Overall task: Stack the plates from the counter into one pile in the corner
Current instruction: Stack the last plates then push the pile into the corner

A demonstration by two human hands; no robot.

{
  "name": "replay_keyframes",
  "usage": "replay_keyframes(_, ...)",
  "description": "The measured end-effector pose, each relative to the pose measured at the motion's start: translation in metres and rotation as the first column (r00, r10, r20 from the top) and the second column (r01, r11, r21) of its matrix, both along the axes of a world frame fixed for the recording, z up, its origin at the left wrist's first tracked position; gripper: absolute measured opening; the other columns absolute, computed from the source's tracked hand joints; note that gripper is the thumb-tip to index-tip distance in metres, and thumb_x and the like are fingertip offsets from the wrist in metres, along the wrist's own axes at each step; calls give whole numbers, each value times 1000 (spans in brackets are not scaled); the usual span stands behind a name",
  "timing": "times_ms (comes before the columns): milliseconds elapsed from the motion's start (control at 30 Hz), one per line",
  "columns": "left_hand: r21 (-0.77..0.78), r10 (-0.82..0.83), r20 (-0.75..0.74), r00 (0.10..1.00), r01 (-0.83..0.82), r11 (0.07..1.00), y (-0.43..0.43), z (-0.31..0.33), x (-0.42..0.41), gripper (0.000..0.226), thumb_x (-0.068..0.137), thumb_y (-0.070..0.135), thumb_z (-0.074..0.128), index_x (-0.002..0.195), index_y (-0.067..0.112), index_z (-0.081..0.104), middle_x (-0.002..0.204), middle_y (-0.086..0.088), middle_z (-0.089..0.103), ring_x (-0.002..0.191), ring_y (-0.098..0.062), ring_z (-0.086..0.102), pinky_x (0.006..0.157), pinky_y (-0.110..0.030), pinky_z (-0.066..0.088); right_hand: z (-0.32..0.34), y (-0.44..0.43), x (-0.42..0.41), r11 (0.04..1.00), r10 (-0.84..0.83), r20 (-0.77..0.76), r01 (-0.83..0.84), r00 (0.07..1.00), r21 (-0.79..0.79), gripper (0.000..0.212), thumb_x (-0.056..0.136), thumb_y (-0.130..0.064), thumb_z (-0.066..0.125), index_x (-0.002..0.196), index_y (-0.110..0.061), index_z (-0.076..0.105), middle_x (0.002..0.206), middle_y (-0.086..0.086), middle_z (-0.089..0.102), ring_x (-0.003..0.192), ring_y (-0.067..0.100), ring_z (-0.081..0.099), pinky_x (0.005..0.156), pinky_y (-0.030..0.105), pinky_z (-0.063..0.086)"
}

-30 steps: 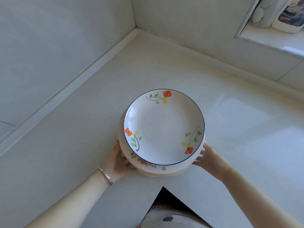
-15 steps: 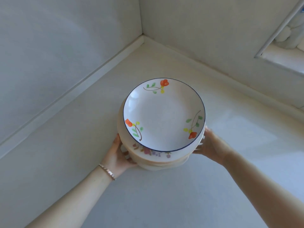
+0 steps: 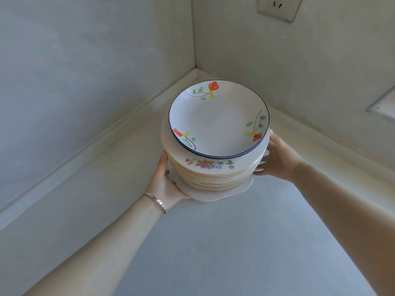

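Note:
A tall pile of plates (image 3: 213, 176) stands close to the corner of the pale counter (image 3: 213, 242). On top lies a white plate with a blue rim and orange flowers (image 3: 218, 120); below it a wider plate shows a small floral band. My left hand (image 3: 165, 180) grips the pile's lower left side, thumb up along the edges. My right hand (image 3: 277, 159) presses against the pile's right side, fingers spread. The pile's base and the fingertips behind it are hidden.
Two pale walls meet at the corner (image 3: 194, 67) just behind the pile, with a raised ledge along each. A wall socket (image 3: 277, 7) sits high on the right wall. A window sill edge (image 3: 382, 103) juts at the right.
The pile, held between both hands, has moved away from me toward the corner. The view has tilted up and the socket has come into sight.

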State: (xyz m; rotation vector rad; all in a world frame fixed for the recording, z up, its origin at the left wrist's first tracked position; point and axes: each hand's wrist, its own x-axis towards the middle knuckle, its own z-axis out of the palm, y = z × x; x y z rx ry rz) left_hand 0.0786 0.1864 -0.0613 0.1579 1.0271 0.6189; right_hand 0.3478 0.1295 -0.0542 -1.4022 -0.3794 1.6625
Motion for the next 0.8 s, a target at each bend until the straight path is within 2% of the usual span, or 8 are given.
replay_keyframes(100,28,-4,7,1000,3,1000,7,-1,11,50,79,61,51,103,18,48,104,-5,56,91,-28,56,100,-61,36,0,14,-2,977,-214,-49,214,976,2,94,42,-70,74,122,-25,56,118,15,53,103,33,54,92,44,45)
replay_keyframes(167,12,5,-27,1000,-5,1000,10,-5,14,48,80,60,52,101,17,50,102,-6,57,94,-28,56,100,-59,40,-10,13,-9,832,-554,-123,551,824,-58,60,78,-55,57,126,-19,51,120,9,52,106,26,53,100,40,39)
replay_keyframes(233,-32,32,-119,992,-36,999,12,-15,15,43,87,49,52,104,10,53,96,-9,59,92,-28,58,91,-54,44,-27,3,-26,701,-711,-80,697,699,-151,19,93,-30,45,95,-15,57,98,3,61,81,14,60,82,29,44)
replay_keyframes(333,-18,-31,-358,933,27,999,15,-31,15,31,96,5,42,125,0,50,82,-11,58,90,-30,58,85,-46,45,-48,-20,-61,797,-568,56,566,821,-212,20,91,-4,42,78,-10,55,54,-1,65,58,14,60,54,22,46)
replay_keyframes(533,58,-138,-503,853,192,980,19,-39,19,36,89,-13,48,124,-4,47,87,-15,61,91,-32,59,85,-45,49,-51,-24,-90,842,-487,192,516,852,-157,22,93,2,45,111,-4,55,80,14,65,70,24,64,52,21,58)
replay_keyframes(633,115,-135,-457,879,209,971,17,-46,9,31,87,-10,53,117,-5,50,87,-16,62,78,-28,62,85,-46,48,-48,-17,-93,814,-522,206,555,828,-169,22,91,8,44,107,2,58,78,15,63,69,25,64,46,20,56)
replay_keyframes(733,140,-97,-455,885,179,974,19,-50,10,9,86,-12,53,91,-4,54,81,-15,62,71,-26,62,75,-45,55,-48,-11,-91,807,-525,225,564,821,-176,20,90,10,43,99,3,59,75,15,62,67,25,62,44,20,55)
replay_keyframes(800,129,-55,-455,889,127,984,23,-53,16,17,86,-13,51,79,2,52,79,-16,60,69,-27,61,76,-48,55,-48,-4,-86,804,-525,234,567,819,-181,19,90,10,44,97,4,60,74,16,62,66,26,61,43,21,55)
